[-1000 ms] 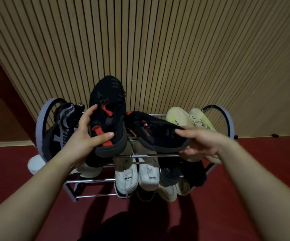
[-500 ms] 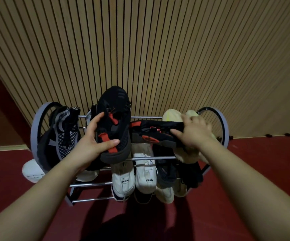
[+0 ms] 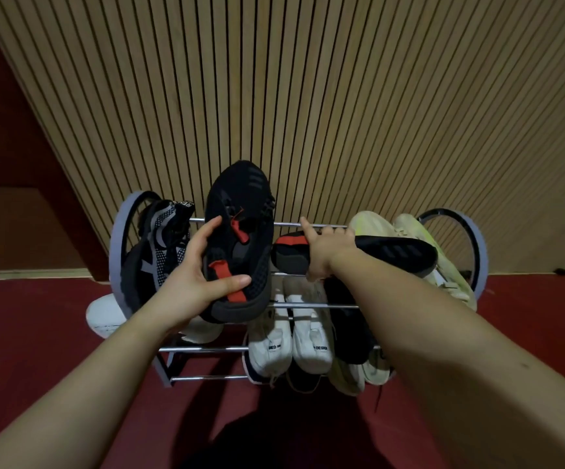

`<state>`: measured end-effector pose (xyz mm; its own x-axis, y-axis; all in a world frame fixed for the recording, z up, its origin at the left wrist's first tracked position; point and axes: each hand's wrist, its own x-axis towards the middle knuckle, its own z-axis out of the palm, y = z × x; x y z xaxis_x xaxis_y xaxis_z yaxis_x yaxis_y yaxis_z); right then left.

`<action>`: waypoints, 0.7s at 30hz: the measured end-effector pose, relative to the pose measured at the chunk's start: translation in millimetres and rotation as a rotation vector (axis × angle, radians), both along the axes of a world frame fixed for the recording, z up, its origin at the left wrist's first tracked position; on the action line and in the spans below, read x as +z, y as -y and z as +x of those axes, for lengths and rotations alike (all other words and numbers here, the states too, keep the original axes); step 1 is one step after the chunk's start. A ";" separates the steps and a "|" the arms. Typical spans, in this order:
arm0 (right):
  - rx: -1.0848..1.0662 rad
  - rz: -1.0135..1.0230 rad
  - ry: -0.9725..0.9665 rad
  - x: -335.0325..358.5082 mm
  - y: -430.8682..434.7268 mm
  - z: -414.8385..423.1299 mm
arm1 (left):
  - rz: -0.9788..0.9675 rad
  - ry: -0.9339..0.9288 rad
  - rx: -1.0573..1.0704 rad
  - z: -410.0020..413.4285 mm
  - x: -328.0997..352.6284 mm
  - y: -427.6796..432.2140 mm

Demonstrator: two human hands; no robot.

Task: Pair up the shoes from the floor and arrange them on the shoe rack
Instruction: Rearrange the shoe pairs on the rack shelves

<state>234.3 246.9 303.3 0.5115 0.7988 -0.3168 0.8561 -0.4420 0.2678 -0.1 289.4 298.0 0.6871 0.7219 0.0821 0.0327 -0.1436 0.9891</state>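
Worked the black pair onto the top of the rack [image 3: 206, 349].
Gripped the upright shoe [image 3: 240, 198] by the heel in the left hand [image 3: 190, 286]; clasped the tipped shoe [image 3: 396, 253] in the right hand [image 3: 325, 252], forefinger out to the back rail [image 3: 286, 224]. Likely needed rolling sole-down, just right of the left fingers [image 3: 211, 226].

Along top tier of metal tube shoe rack [image 3: 203, 349], left to right: black-and-white knit sneaker [image 3: 159, 252], first black-and-red sneaker [image 3: 244, 231], second black-and-red sneaker [image 3: 392, 253] lying crosswise, pale yellow-green sneaker pair [image 3: 375, 225]. White sneaker pair [image 3: 291, 343] on tier below. Slatted wooden wall [image 3: 308, 96] behind.
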 end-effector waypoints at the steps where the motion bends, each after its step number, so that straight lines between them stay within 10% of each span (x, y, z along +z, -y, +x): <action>1: 0.038 0.003 0.008 1.4 1.4 -0.1 | -0.002 -0.004 -0.003 -1.9 0.2 -0.6; 12: 1.035 -0.045 0.164 3.8 45.5 16.5 | 0.056 -0.002 0.026 -0.8 1.8 2.1; 21: 0.533 0.205 0.023 1.2 93.0 0.6 | -0.012 -0.007 0.022 14.3 -8.4 20.4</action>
